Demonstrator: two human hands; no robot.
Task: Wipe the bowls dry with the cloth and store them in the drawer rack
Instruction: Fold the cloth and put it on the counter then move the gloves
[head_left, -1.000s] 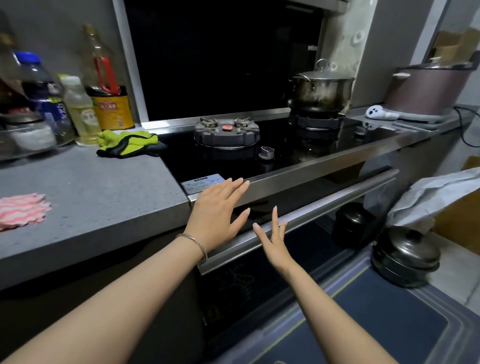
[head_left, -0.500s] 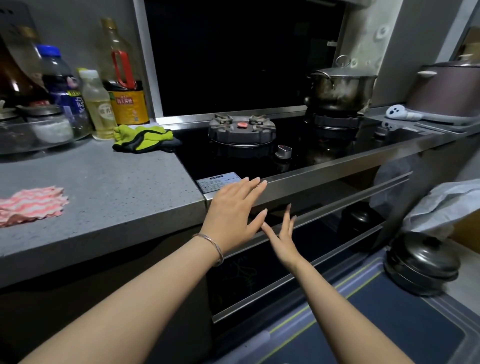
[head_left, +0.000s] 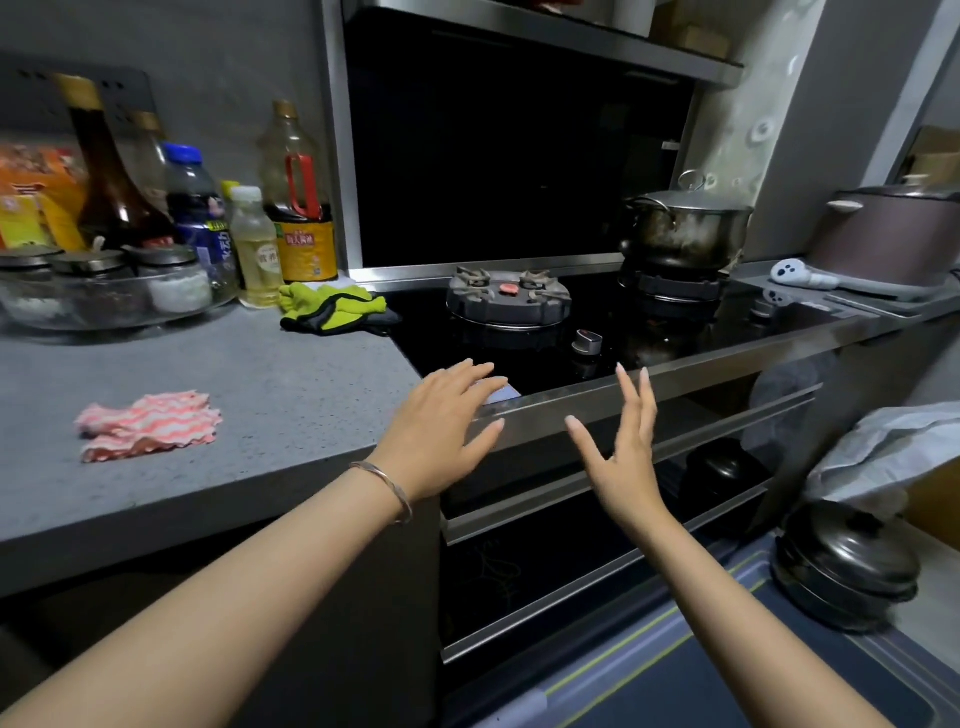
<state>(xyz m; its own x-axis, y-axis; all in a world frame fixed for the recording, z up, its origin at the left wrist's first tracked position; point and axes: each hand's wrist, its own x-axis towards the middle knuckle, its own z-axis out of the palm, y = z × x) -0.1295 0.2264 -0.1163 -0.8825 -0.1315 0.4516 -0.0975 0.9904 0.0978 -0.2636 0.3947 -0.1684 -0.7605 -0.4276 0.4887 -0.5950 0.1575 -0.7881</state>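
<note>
You are holding your left hand (head_left: 441, 421) palm down over the corner where the grey speckled stone table (head_left: 260, 389) is meeting the brushed steel edge of the hob (head_left: 519, 353); its fingers are lying straight and lightly spread, gripping nothing. Your right hand (head_left: 623, 457) is standing edge-on just beside it, fingers fanned apart and pointing up, also holding nothing. Whether either hand is touching the steel, the view is not showing. The drawer (head_left: 519, 503), dark-fronted with a long steel handle bar, is sitting directly under the hob, just beyond your fingertips. The cloth (head_left: 148, 423), soft and crumpled with wavy pink and white stripes, is lying flat on the table well to your left, near the front edge. Behind it, bottles (head_left: 254, 244) and glass jars are crowding the back wall, with green gloves (head_left: 332, 309) slumping at the hob's glossy black glass. A lidded steel pot (head_left: 685, 228) is sitting on the far burner. Low on your right, a round black pot (head_left: 847, 566) is resting on the floor beside the ribbed mat (head_left: 727, 649), narrowing the room there
</note>
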